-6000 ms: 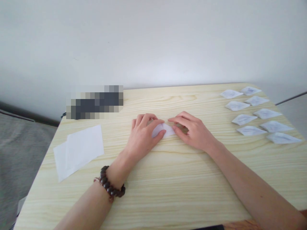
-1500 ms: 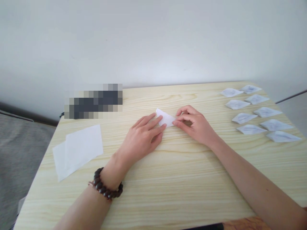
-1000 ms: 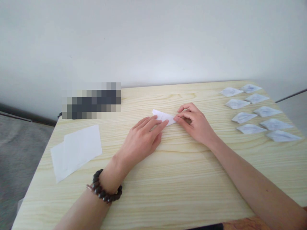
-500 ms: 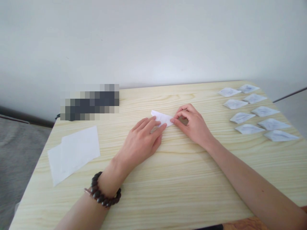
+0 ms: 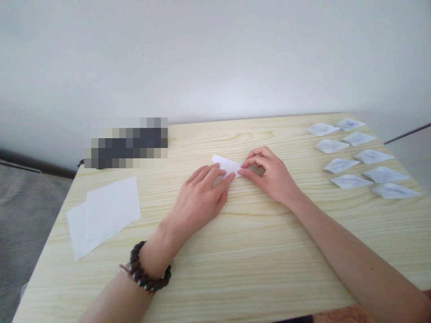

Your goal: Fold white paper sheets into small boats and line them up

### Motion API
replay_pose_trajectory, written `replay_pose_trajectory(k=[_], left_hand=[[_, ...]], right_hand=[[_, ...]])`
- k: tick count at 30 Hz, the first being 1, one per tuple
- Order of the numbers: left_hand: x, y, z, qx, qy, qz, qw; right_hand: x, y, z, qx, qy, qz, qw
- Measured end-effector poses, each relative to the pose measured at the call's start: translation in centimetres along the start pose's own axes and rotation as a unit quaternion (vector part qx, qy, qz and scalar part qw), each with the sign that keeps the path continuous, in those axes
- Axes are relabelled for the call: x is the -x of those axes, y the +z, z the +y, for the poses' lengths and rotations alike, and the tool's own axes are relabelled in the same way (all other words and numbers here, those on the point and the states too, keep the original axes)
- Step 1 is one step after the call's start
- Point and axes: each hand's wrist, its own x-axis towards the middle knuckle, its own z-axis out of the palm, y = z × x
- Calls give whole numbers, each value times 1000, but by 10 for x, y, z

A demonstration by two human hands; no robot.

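Note:
A small folded white paper piece lies flat near the middle of the light wooden table. My left hand, with a dark bead bracelet on the wrist, lies on the table with its fingers stretched out and the fingertips pressing the paper's near edge. My right hand is curled, thumb and forefinger pinched on the paper's right end.
Two flat white paper sheets lie overlapped at the table's left side. Several finished folded paper shapes sit in two rows at the far right. A blurred dark object rests at the back left. A white wall stands behind the table.
Six seconds ago both hands covered the paper. Since then it has been flattened into a narrow shape, the left fingers stretched out. In the last second the hands have barely moved.

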Motion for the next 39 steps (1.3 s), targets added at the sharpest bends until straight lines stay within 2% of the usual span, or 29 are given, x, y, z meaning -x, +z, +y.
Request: replay_pose_trajectory(k=[9, 15, 25, 29, 34, 39], left_hand=[[1, 2, 1, 10, -26, 10, 1000], [2, 1, 2, 4, -34, -4, 999], [2, -1, 2, 0, -45, -15, 999], [1, 0, 1, 0, -46, -24, 999], [1, -1, 1, -12, -33, -16, 999], [1, -1, 2, -20, -24, -14, 999]], right_hand=[[0, -12, 2, -24, -58, -98, 993], [-1, -12, -1, -32, -28, -85, 995], [3, -13, 0, -14, -128, -106, 986], [3, -9, 0, -6, -87, -58, 994], [1, -3, -1, -5, -29, -49, 998], [1, 3, -1, 35, 7, 4, 999]])
